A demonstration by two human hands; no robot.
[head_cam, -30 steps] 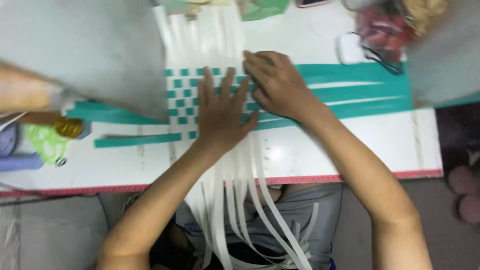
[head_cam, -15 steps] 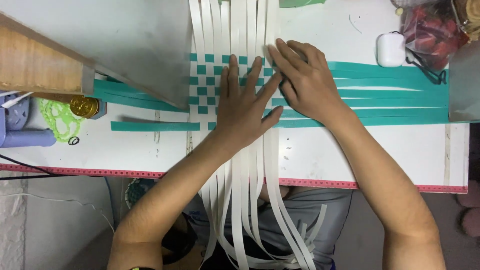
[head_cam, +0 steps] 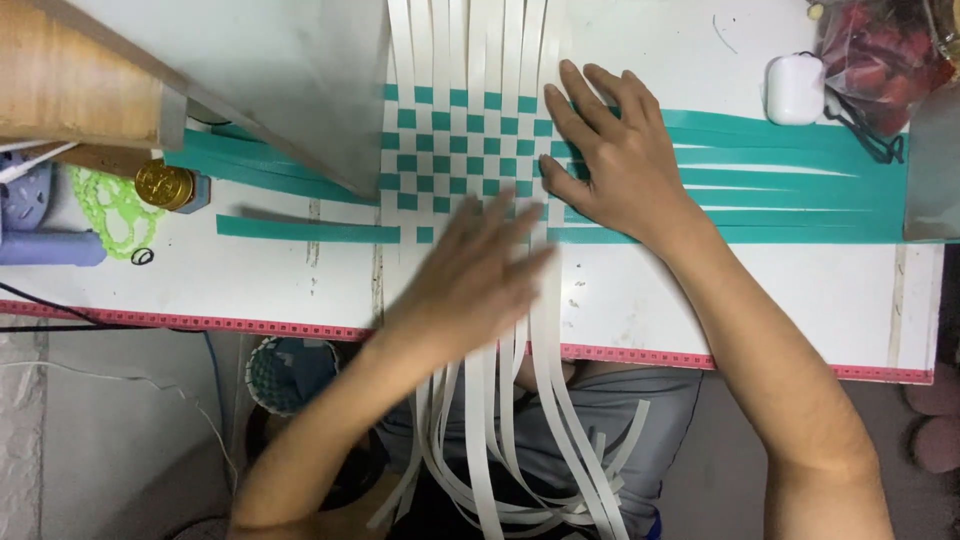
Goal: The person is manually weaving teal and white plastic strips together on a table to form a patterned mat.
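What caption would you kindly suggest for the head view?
Right hand presses a teal-and-white woven strip mat flat; blurred left hand hovers over the white strips.

Bare white tabletop [head_cam: 250, 275] lies open left of the blurred left hand [head_cam: 470, 275] and below the right hand [head_cam: 620, 165], while a grey sheet [head_cam: 290, 80], gold-capped jar [head_cam: 165, 185], white earbud case [head_cam: 795, 90] and red bag [head_cam: 880, 50] crowd the far edge.

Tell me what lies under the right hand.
The right hand presses flat on the right edge of the checkered weave, where teal strips cross white strips. The crossings directly beneath the palm are covered and cannot be seen.
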